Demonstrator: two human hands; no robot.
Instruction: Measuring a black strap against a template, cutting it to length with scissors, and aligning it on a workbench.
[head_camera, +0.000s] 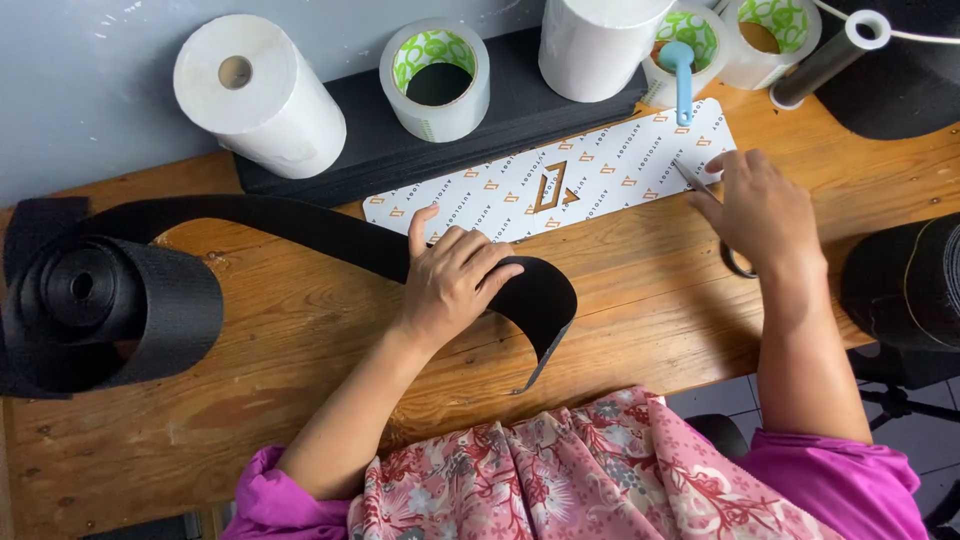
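My left hand (455, 280) presses down on a wide black strap (300, 228) that runs from a big black roll (105, 300) at the left across the wooden table (300, 400). The strap's free end (545, 305) curls up past my fingers toward the table's front edge. My right hand (760, 210) rests at the right end of a long white printed card (550, 185) and closes over a pair of scissors (735, 262); a thin blade tip and one dark handle loop show.
Along the back stand a white paper roll (260, 95), a clear tape roll (437, 80), another white roll (597, 45), more tape rolls (765, 35) and a blue-handled tool (681, 75). A black mat (440, 140) lies under them. Black rolled material (915, 285) sits at the right edge.
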